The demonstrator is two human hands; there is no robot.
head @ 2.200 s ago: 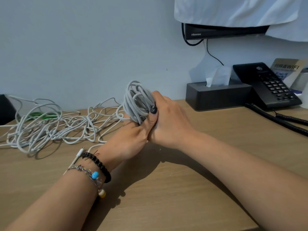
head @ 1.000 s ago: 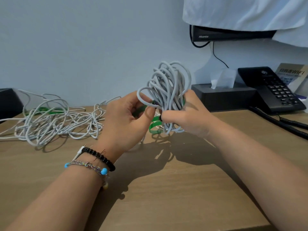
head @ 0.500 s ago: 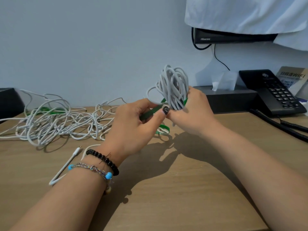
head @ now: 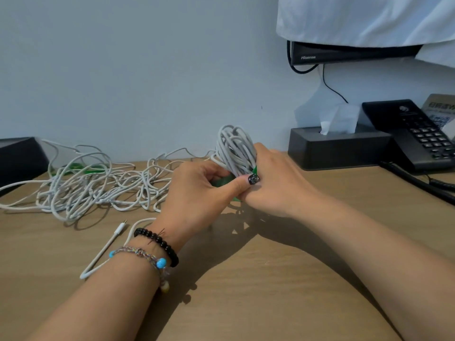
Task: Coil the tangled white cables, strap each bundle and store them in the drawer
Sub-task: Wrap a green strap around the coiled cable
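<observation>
A large tangle of white cables [head: 98, 185] sprawls over the left half of the surface [head: 283, 291], its loops crossing every way, with a green strap [head: 81, 166] showing under its far side. One loose plug end [head: 121, 229] lies nearer the person, just left of the left wrist. The coiled bundle [head: 235, 150] is smaller: pale grey-white loops packed tight, standing upright above the middle of the surface, held between both hands. A green strap on the bundle [head: 222, 181] peeks out at its base.

The right hand [head: 275, 185] grips the lower part of the bundle, fingers curled round it, back of the hand toward the camera. The left hand [head: 197, 190] meets it from the left, its dark-nailed thumb pressing on the green strap against the right hand, fingers curled behind. Both forearms reach in from the bottom edge; the left wrist wears a black bead bracelet [head: 157, 242] and a braided one.

The surface is light wood against a pale wall. A dark tissue box [head: 339, 148] and a black telephone [head: 413, 134] sit at the right, a monitor [head: 349, 51] under white cloth above them.
</observation>
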